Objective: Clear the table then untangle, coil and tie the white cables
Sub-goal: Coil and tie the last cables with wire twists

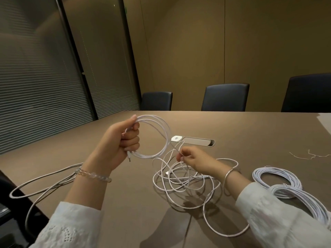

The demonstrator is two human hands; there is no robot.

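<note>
My left hand (123, 140) is raised above the table and grips a small coil of white cable (161, 133), with a plug end sticking out below the fist. My right hand (191, 158) pinches the strand that runs from that coil down into a loose tangle of white cable (182, 183) lying on the brown table (250, 133). Two finished white coils (276, 178) (304, 199) lie at the right, partly behind my right sleeve. Long grey-white loops (44, 179) trail off the table's left edge.
A white socket block (176, 139) and a cable slot (198, 141) sit in the table's middle. Thin white tie wires (311, 155) lie at the far right. Three dark chairs (225, 97) stand along the far edge, and blinds cover the left wall.
</note>
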